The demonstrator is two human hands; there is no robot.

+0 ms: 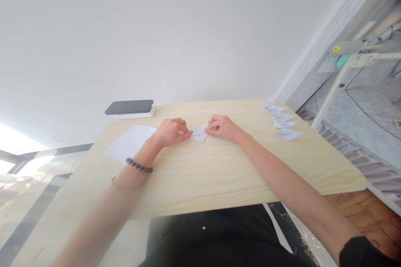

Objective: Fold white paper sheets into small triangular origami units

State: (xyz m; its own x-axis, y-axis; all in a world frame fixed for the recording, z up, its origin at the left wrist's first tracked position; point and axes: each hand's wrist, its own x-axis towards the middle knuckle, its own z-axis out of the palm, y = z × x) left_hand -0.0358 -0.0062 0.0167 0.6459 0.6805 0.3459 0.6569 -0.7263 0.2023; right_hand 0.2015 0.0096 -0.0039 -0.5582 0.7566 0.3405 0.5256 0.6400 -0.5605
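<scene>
A small folded piece of white paper (199,134) is held between my two hands over the middle of the wooden table. My left hand (174,132) pinches its left corner between thumb and fingers. On the opposite side, my right hand (223,127) grips the right corner in the same kind of pinch. The paper's lower point faces me, and parts of its side corners are hidden by my fingertips. Flat sheets of white paper (130,142) lie to the left, partly covered by my left hand and wrist.
Several folded white paper pieces (288,134) form a row along the table's right side. At the back left, a dark phone (130,107) rests on a white block (138,115) with a cable. A wall stands behind the table (219,175); a white metal frame (332,91) is at right.
</scene>
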